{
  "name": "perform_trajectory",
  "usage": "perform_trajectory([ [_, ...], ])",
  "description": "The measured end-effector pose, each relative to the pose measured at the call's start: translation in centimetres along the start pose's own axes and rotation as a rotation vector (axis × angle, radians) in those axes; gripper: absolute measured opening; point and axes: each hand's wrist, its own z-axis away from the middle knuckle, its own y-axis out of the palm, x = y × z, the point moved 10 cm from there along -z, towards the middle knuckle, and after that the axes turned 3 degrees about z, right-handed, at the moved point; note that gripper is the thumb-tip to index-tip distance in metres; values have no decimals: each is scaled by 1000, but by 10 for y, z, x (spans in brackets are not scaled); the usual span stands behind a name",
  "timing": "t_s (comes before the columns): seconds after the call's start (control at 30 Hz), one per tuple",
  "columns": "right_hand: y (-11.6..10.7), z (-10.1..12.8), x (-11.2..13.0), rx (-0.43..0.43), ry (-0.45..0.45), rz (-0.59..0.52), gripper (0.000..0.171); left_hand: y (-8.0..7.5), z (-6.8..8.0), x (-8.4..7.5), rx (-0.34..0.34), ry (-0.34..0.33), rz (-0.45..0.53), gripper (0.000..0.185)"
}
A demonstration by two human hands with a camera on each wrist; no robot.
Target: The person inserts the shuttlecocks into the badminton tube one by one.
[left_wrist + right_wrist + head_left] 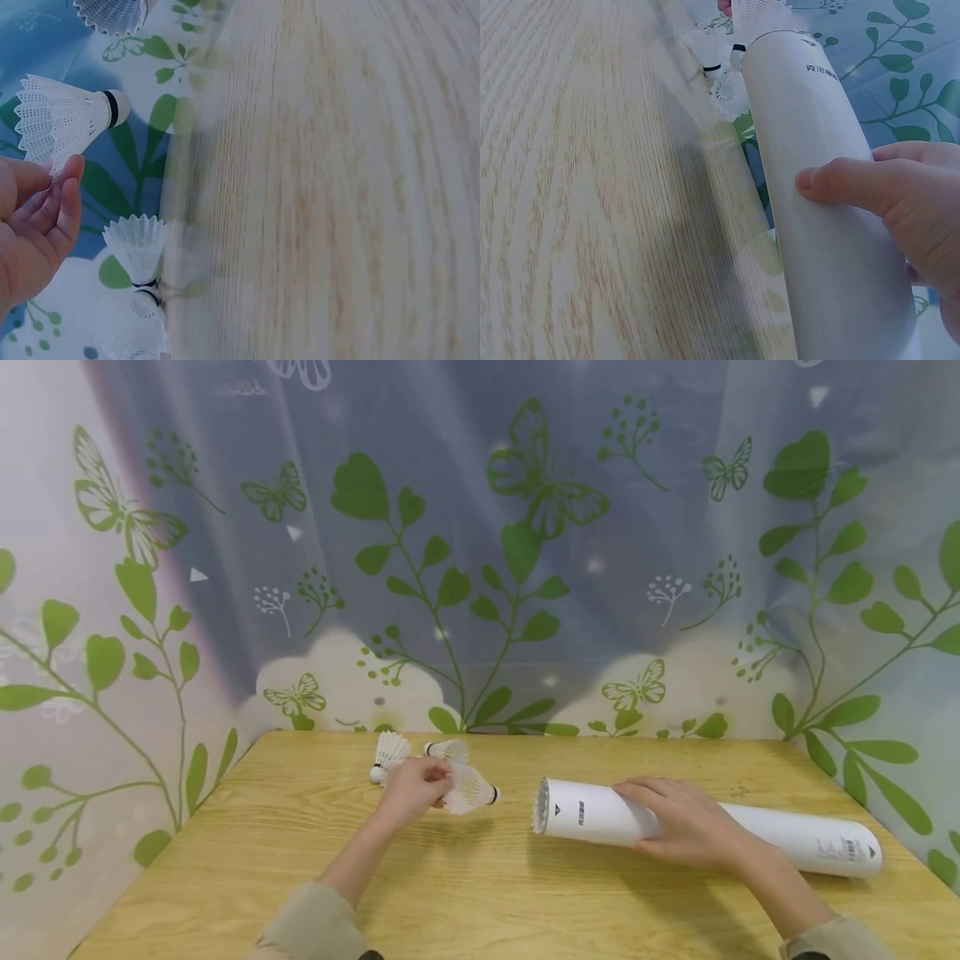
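White tube (832, 259), lettered 克洛, is gripped by curled right fingers (645, 787) while left fingers (69, 201) pinch one shuttlecock (64, 112)

Two shuttlecocks (391, 750) lie far back on the table (450, 902) | before them, the left hand (415, 788) holds a third shuttlecock (471, 791) | right of it, the right hand (686, 822) grips the tube (596, 814) | a sheet (465, 618) hangs behind
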Motion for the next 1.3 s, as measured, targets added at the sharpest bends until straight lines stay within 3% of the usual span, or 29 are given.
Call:
perform_trajectory([
  [0.17, 0, 0, 0, -4, -7, 9, 69, 6, 2, -4, 27, 0, 62, 10],
  [0.5, 2, 0, -2, -6, -10, 19, 69, 17, 4, -9, 42, -3, 98, 10],
  [1.0, 2, 1, -3, 14, 6, 2, 69, 49, 3, -36, 110, 88, 191, 9],
  [1.13, 1, 1, -4, 5, 0, 4, 69, 61, 2, -37, 118, 78, 221, 11],
  [1.3, 0, 1, -3, -7, -15, 12, 69, 65, 10, -46, 115, 46, 247, 14],
])
